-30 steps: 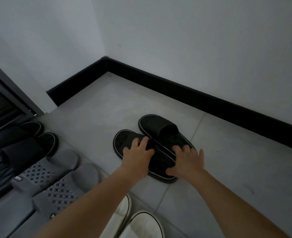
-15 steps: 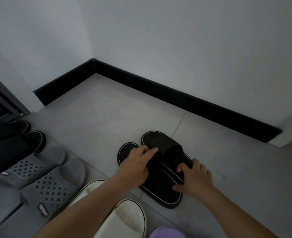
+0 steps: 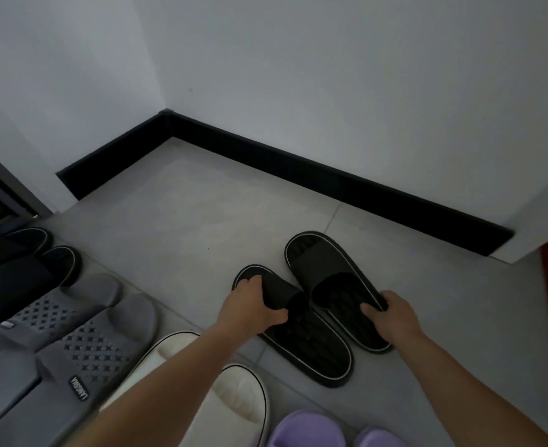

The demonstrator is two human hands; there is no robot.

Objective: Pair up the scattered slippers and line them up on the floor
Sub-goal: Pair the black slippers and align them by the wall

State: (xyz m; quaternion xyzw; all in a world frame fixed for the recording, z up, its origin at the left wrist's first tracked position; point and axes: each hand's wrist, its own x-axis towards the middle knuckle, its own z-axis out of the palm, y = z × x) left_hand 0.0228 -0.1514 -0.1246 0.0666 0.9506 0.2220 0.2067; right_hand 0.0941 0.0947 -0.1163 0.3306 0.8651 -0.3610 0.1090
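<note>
- The left hand [image 3: 250, 306] grips the left black slipper [image 3: 311, 345] at its strap: fingers curled over the top of the strap, thumb hooked at the strap's rear edge.
- The right hand [image 3: 393, 317] pinches the right black slipper [image 3: 327, 269] at the outer rim of the sole, near the heel half, with fingertips on the footbed and the thumb side hidden under the edge.
- Both slippers lie flat on the floor [image 3: 201, 221], toes pointing away toward the skirting board [image 3: 298, 169]. They sit side by side with inner edges touching or almost touching. The right one lies further forward than the left, so heels and toes are not level.
- This pair lies apart from the row along the person's left side.
- That row, from far to near:
  - a black pair [image 3: 50, 262] with pale trim, next to the door frame;
  - a grey pair [image 3: 101, 333] with a perforated strap;
  - a white pair [image 3: 240, 391], partly hidden by the left forearm;
  - a purple pair [image 3: 305, 429], cut off by the lower frame edge.
- Status, as a judgement: four pairs appear matched and set in line. The fifth pair is matched but neither levelled nor brought into the row.
- Remaining work, as a judgement: square the two held slippers to each other, then move them to join the line. Whether further slippers lie outside the view cannot be told.
</note>
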